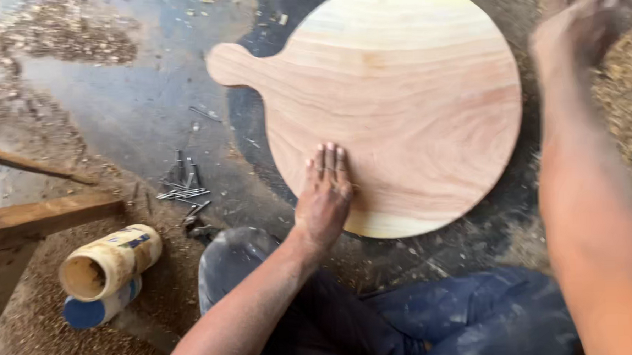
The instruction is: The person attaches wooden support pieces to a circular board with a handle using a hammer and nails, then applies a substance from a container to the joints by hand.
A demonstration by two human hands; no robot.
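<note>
A round pale wooden board [405,95] with a short rounded handle at its upper left lies flat on the dark floor. My left hand [324,195] rests palm down on the board's near edge, fingers together and pointing away from me. My right hand [593,13] is raised at the top right, blurred, just beyond the board's right rim; whether it holds anything is not clear. My knees in dusty blue trousers [407,315] are at the bottom of the view.
A pile of loose nails [183,187] lies left of the board. A cylindrical yellowish can [110,261] lies on its side at lower left beside wooden planks [44,214]. Sawdust [61,32] covers the floor at the left and right edges.
</note>
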